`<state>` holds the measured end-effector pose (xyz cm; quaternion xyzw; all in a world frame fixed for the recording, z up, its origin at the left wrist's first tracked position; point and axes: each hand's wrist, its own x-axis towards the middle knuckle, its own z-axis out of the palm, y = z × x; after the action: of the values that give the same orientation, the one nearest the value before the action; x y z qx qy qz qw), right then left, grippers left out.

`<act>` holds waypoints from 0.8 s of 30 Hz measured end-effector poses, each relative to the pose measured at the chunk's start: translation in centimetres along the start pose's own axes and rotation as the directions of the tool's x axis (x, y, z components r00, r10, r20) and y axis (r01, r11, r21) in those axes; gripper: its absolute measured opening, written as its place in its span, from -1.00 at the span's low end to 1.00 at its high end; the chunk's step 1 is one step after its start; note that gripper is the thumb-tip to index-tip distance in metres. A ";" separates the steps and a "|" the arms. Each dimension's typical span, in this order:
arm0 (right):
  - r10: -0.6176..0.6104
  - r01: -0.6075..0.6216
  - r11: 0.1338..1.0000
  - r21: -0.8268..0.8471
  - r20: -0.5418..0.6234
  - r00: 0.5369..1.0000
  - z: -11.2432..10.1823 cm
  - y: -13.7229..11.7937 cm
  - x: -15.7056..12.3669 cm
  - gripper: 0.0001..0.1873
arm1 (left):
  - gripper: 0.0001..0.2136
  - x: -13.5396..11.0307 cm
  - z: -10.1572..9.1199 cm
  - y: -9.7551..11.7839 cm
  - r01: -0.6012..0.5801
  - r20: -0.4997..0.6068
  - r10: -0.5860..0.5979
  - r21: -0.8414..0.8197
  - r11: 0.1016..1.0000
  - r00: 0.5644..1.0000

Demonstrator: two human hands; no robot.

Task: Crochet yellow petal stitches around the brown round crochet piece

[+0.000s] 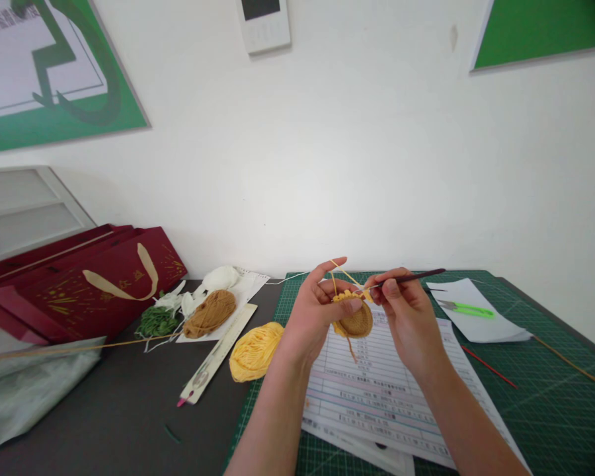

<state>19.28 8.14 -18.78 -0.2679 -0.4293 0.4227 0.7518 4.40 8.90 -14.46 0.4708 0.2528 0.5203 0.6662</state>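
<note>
My left hand [322, 301] pinches a round crocheted piece [356, 322], brown in the middle with yellow stitches along its upper edge. Yellow yarn [346, 272] loops over my raised left index finger and runs down to that edge. A short brown yarn tail hangs below the piece. In my right hand [401, 304] is a crochet hook [416, 276] with a dark handle, its metal tip at the yellow edge near my left thumb. Both hands are held above printed sheets [371, 403]. The yellow yarn ball [256, 352] lies left of my left forearm.
A green cutting mat [565, 410] lies under the sheets. Green-handled scissors [469, 309] rest on white paper at right, near a red stick [488, 367]. To the left are brown yarn [210, 314], green yarn [157, 322], a ruler [218, 357] and a red gift bag [79, 284].
</note>
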 end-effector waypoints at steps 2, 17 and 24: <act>0.001 -0.001 1.000 0.008 0.011 1.000 -0.1 -0.1 0.1 -0.82 | -0.24 0.0 -0.1 0.1 0.010 0.016 -0.010 0.000 1.000 1.000; 0.014 -0.018 0.996 0.083 0.048 0.999 0.0 -0.8 0.2 -0.83 | -0.33 0.1 -0.4 -0.1 -0.139 0.113 0.130 0.083 0.987 0.985; 0.091 -0.098 0.981 0.166 0.050 0.995 0.3 -0.8 0.0 -0.78 | -0.50 0.3 -0.3 -0.6 -0.156 0.130 0.146 0.074 0.985 0.981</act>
<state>19.33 7.74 -18.02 -0.2149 -0.3945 0.4982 0.7416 4.51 9.30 -15.03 0.5476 0.1962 0.5282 0.6187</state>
